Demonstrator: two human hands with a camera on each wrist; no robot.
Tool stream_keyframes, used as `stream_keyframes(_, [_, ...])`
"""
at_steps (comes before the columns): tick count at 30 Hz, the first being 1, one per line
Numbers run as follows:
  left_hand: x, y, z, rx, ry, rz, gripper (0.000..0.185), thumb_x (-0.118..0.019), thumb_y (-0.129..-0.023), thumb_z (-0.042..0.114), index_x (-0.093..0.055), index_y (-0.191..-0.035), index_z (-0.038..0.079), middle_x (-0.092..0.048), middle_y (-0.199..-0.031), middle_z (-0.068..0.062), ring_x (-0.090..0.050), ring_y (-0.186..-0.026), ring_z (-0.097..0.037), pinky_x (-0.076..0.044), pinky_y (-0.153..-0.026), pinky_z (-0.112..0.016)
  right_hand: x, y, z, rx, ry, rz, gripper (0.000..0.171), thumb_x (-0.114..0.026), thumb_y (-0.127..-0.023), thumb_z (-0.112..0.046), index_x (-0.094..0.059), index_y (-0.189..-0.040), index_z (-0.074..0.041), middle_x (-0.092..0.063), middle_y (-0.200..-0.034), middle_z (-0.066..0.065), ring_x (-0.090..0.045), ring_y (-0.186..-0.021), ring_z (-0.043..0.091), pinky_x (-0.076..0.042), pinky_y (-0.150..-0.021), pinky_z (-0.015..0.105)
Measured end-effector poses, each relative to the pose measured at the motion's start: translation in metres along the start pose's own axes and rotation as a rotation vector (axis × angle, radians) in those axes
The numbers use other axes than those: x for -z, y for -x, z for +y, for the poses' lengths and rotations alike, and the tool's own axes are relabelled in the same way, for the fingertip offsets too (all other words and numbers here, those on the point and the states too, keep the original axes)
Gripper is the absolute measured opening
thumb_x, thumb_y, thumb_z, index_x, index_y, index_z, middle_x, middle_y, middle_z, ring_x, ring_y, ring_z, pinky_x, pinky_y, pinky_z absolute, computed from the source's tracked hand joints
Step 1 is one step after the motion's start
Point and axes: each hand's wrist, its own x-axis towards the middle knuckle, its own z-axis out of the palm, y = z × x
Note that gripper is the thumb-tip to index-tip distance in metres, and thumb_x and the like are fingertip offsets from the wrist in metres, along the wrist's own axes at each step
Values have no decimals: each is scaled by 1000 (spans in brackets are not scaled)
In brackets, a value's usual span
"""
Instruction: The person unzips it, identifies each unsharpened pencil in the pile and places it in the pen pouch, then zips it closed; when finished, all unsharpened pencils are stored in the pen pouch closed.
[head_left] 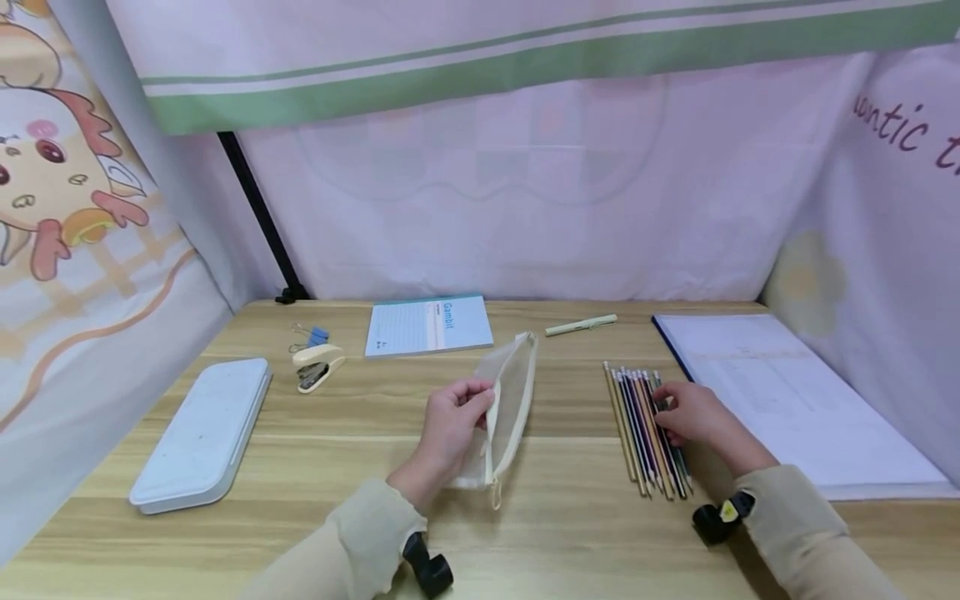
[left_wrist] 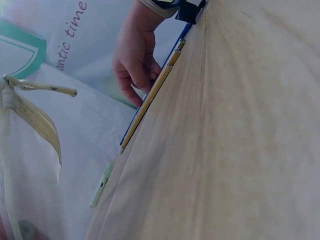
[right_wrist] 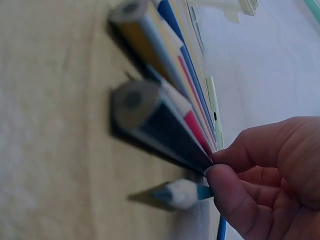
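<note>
The left hand (head_left: 450, 425) pinches the edge of the bag (head_left: 513, 396) between finger and thumb. Right of the bag, pencils (head_left: 637, 433) lie side by side. The right hand (head_left: 697, 414) pinches a dark pencil (right_wrist: 167, 127) there.

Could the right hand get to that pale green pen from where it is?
Probably yes, with a forward reach: the right hand is at the pencils, and the pen lies uncovered beyond them and to the left, with nothing standing between.
</note>
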Motion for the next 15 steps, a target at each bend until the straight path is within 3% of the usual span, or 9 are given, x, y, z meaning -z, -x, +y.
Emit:
stream_keyframes(7, [1, 2, 0, -9, -5, 2, 20, -60, -86, 3, -62, -99, -12, -57, -73, -1, -51, -61, -8, -47, -53, -18, 1, -3, -5, -16, 81, -40, 37, -57, -82, -5, -51, -115, 9, -56, -67, 8, -56, -49, 13, -51, -49, 28])
stream_keyframes(15, [0, 0, -2, -9, 7, 7, 19, -60, -85, 1, -62, -99, -13, -57, -72, 0, -51, -60, -8, -47, -53, -17, 5, -6, -15, -62, 167, -96, 40, -60, -84, -10, -50, -118, 9, -57, -74, 10, -58, -55, 14, -51, -52, 27])
